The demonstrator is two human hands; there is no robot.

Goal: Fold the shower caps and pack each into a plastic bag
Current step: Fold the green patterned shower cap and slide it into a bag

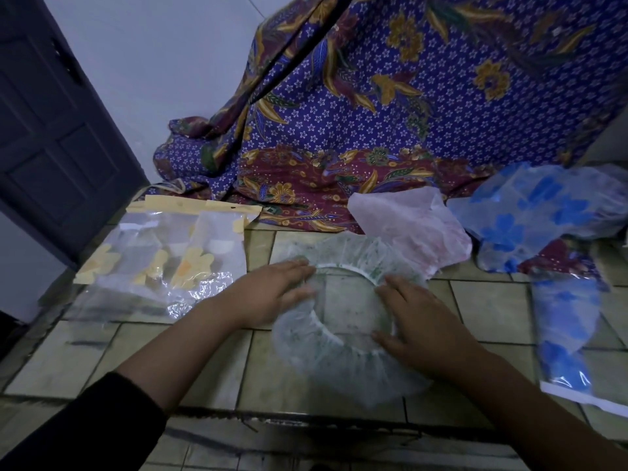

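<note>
The green shower cap (343, 321) lies spread on the tiled surface (85, 355), and since the left hand (272, 290) and right hand (418, 321) press its rim with straight fingers, smooth it flat first, I think, then fold evenly.

You work in dim, bluish light over a surface of pale greenish tiles (190, 362) with dark grout lines. On your left stands a dark panelled door (51, 137), set against a plain pale wall (170, 62). Behind the tiles a batik cloth (373, 113) hangs and pools, purple-blue with small white flowers, gold blooms and a maroon border.
</note>
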